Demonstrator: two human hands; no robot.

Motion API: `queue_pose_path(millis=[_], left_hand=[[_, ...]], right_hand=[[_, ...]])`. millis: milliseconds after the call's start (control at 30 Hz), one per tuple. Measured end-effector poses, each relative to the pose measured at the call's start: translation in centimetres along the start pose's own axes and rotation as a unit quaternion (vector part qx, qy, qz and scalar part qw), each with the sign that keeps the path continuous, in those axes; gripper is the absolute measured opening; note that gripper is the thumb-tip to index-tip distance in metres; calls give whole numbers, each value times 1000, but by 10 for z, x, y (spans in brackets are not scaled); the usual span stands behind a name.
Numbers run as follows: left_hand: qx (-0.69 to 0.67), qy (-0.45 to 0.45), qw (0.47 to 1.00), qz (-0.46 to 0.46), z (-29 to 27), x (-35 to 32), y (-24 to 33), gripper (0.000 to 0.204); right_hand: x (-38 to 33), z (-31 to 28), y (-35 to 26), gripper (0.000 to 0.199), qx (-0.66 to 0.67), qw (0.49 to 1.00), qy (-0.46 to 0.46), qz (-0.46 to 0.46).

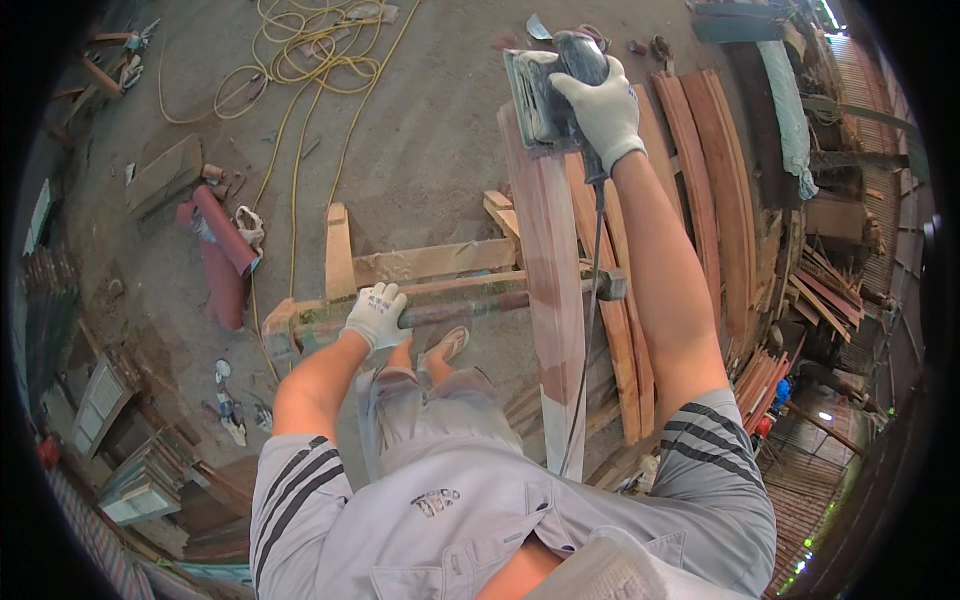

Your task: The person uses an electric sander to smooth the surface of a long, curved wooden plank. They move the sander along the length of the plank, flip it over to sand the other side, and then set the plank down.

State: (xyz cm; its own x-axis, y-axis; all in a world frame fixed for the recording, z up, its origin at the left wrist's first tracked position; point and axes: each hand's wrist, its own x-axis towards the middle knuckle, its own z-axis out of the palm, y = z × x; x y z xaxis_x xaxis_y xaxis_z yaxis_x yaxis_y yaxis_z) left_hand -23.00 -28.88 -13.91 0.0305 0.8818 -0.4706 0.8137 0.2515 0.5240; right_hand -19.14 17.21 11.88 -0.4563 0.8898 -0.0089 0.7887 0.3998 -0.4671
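Observation:
My right hand [606, 112], in a white glove, is closed round a dusty electric sander [537, 97] at the far end of a long plank [545, 240]. The plank is pale on much of its top, with reddish-brown patches toward its near part. A dark cord [597, 240] runs back from the sander along the plank toward my body. My left hand [378, 312], gloved too, has its fingers curled over the beam of a wooden trestle [440, 265]. Beside it lies the end of a round bar [470, 305]. The plank rests across this trestle.
Several brown boards [700, 170] lie side by side to the right. A yellow hose [320, 60] is coiled on the floor at the far left. Rolls of reddish sheet [222, 235] and a wooden block [165, 175] lie left of the trestle. Stacked scrap wood [765, 390] stands at right.

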Motion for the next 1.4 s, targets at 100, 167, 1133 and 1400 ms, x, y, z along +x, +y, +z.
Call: queue_pose_path(millis=[100, 167, 1133, 1400], left_hand=[[13, 22, 1000, 10, -3, 2, -1, 67], [14, 15, 1000, 7, -4, 2, 0, 67], [16, 223, 972, 72, 30, 2, 1, 54], [79, 267, 952, -130, 63, 40, 35, 34]], right_hand=[[-7, -9, 14, 88, 22, 1000, -8, 7], [-33, -15, 37, 85, 47, 999, -6, 4], [-259, -55, 76, 65, 197, 969, -136, -62], [-245, -67, 108, 63, 115, 982, -152, -15]])
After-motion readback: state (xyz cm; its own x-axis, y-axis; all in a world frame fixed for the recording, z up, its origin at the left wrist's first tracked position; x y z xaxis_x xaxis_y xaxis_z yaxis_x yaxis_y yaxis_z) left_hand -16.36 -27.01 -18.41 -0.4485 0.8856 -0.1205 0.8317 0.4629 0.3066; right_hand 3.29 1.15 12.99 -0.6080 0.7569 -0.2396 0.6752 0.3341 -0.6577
